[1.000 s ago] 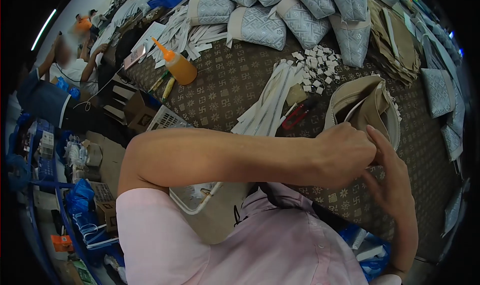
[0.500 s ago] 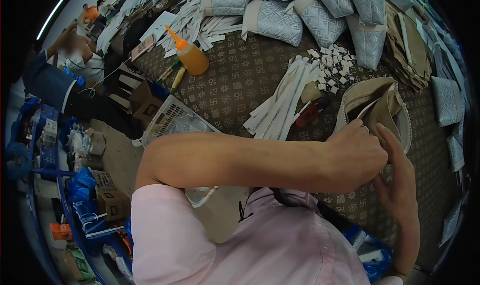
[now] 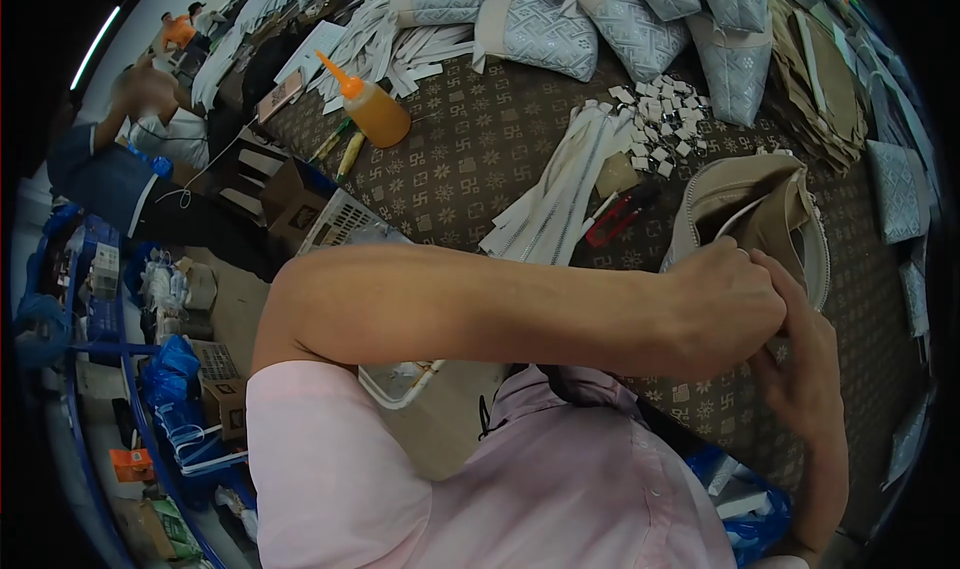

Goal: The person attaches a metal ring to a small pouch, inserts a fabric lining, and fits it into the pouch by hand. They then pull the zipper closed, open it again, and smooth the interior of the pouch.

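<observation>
A beige-lined pouch [image 3: 735, 184] with a zip along its rim stands open on the patterned cloth at the right. My left hand [image 3: 730, 304] reaches across my body, its fingers curled closed at the near edge of the pouch; the fingertips are hidden. Pressed against it from the right, my right hand [image 3: 805, 364] grips the same near edge between fingers and thumb. Whatever lies between the two hands cannot be seen. Left of the pouch are red-handled pliers [image 3: 612, 221], a bundle of zip strips [image 3: 555, 189] and a heap of small metal-and-white pieces [image 3: 668, 119].
Finished-looking grey patterned pouches [image 3: 540, 34] are piled at the back. An orange glue bottle [image 3: 368, 104], a screwdriver [image 3: 351, 154] and a phone [image 3: 280, 97] lie at the left. Below my arm is a white basket [image 3: 400, 384]. A person [image 3: 110, 179] sits at the far left.
Both hands have shifted slightly right and remain together at the pouch's near edge. The whole view has moved a little, and the seated person's arm has changed position.
</observation>
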`<action>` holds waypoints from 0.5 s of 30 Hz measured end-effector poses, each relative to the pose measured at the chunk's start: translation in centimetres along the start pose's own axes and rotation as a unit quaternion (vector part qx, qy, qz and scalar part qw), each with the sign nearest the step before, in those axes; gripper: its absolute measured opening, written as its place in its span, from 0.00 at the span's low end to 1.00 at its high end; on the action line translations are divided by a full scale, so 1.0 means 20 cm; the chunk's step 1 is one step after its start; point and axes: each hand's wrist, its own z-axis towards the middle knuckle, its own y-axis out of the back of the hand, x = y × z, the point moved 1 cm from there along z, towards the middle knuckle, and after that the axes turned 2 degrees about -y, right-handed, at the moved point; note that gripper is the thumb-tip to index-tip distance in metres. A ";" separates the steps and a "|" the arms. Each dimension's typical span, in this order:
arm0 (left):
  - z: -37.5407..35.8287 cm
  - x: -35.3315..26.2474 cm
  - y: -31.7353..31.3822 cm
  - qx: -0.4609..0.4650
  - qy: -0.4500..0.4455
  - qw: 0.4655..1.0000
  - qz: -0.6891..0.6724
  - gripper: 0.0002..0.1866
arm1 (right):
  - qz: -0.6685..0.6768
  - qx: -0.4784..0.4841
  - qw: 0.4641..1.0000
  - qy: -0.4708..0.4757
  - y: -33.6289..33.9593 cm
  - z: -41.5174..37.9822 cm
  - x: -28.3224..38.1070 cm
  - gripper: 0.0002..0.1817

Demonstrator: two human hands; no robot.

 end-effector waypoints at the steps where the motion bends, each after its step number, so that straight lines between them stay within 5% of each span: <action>1: 0.01 0.01 -0.02 -0.017 -0.004 1.000 -0.023 0.06 | 0.025 0.002 0.999 -0.021 0.01 -0.01 -0.01 0.35; 7: -0.11 -0.03 -0.01 -0.158 -0.019 0.986 0.052 0.10 | -0.051 -0.026 0.994 0.096 0.03 -0.03 -0.05 0.38; 15: -0.11 -0.01 -0.02 -0.094 0.000 0.995 -0.039 0.13 | -0.051 -0.072 0.988 0.129 0.05 -0.03 -0.08 0.32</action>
